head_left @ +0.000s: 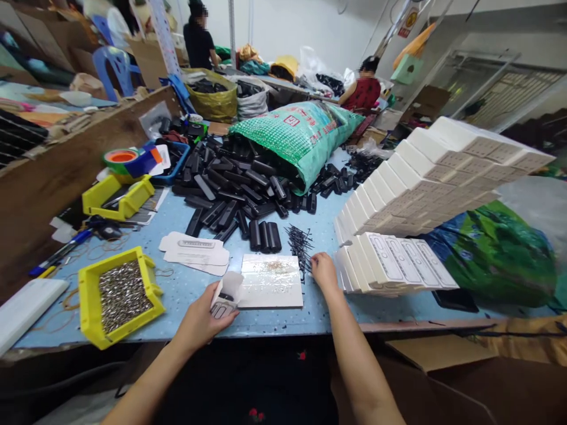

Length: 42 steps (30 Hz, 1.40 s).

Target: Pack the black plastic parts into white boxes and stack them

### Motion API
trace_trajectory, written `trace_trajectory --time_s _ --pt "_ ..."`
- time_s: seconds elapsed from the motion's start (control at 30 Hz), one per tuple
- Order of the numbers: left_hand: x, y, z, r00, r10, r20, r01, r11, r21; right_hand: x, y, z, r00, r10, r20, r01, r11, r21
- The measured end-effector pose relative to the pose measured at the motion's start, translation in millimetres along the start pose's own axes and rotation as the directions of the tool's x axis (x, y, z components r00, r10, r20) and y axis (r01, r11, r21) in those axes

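Note:
My left hand (206,316) is wrapped round a small white box (225,298) with its flap up and something dark inside. At the pile of thin black sticks (301,245), my right hand (324,273) has its fingertips pinched together; what they hold, if anything, is too small to make out. Between both hands lies a flat white board (270,289) with tiny shiny bits on it. Behind it, black oblong plastic cases (264,236) stand and lie in a large heap. Flattened white cartons (195,254) rest left of the board.
A yellow bin (84,313) of small metal parts stands at the left, another yellow bin (95,198) behind it. Stacked white boxes (398,189) rise at the right. A green woven sack (305,133) lies behind the heap. Two people (365,88) are in the background.

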<state>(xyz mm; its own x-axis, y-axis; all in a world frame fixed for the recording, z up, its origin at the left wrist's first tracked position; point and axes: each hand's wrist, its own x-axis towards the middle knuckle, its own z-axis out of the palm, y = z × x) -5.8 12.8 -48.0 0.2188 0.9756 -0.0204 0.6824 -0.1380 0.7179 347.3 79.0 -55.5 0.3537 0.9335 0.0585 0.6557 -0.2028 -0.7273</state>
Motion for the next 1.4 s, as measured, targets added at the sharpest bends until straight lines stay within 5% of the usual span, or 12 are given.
trace_trajectory --time_s 0.1,0.23,0.33,0.4,0.53,0.63,0.77,0.87,1.03,1.23,1.33,1.4 --pt "0.2 1.4 6.5 1.000 -0.025 0.018 0.025 1.000 -0.019 -33.0 -29.3 12.3 0.997 -0.031 0.065 0.020 0.986 0.163" --pt "-1.2 5.1 17.1 0.999 -0.021 0.049 0.023 0.999 -0.040 -92.9 -92.9 48.0 0.965 -0.207 0.159 0.076 0.807 0.586" --pt "-3.2 1.3 20.6 0.999 -0.047 0.022 0.048 0.995 -0.087 -115.6 -118.9 69.5 0.912 -0.385 0.141 0.270 0.823 0.500" --pt "-3.9 -3.7 20.9 1.000 -0.017 -0.026 0.014 0.994 -0.108 -117.3 -120.5 78.6 0.895 -0.425 0.132 0.325 0.827 0.460" --pt "-0.3 -7.4 20.1 0.997 0.083 0.004 -0.082 0.986 -0.142 -113.3 -110.0 95.3 0.915 -0.283 0.289 0.007 0.726 0.687" --pt "6.1 0.8 19.1 0.998 0.005 0.057 0.010 0.968 -0.252 -117.1 -107.4 105.2 0.831 -0.419 0.365 -0.007 0.649 0.761" --pt "12.4 13.2 17.9 0.987 -0.090 0.130 0.124 0.950 -0.286 -121.5 -111.2 107.8 0.843 -0.404 0.355 -0.002 0.658 0.753" --pt "14.7 14.2 17.2 0.984 -0.105 0.142 0.141 0.951 -0.275 -116.5 -111.5 104.3 0.847 -0.458 0.269 0.135 0.676 0.725" --pt "11.8 12.8 17.6 0.992 -0.109 0.056 0.122 0.924 -0.364 -119.7 -101.2 86.8 0.731 -0.617 0.291 0.426 0.746 0.512" --pt "-7.7 31.7 36.8 0.974 -0.122 -0.191 0.047 0.933 -0.358 -179.7 -99.2 73.2 0.777 -0.310 0.548 0.157 0.938 0.308" --pt "-12.5 42.6 36.3 0.988 0.031 -0.153 -0.091 0.911 -0.403 -178.4 -96.6 38.6 0.827 -0.379 0.416 0.265 0.914 0.307" --pt "-8.8 37.7 19.1 0.980 0.170 -0.105 -0.199 0.890 -0.410 -154.4 -86.1 -14.2 0.886 -0.411 0.214 0.365 0.904 0.222"
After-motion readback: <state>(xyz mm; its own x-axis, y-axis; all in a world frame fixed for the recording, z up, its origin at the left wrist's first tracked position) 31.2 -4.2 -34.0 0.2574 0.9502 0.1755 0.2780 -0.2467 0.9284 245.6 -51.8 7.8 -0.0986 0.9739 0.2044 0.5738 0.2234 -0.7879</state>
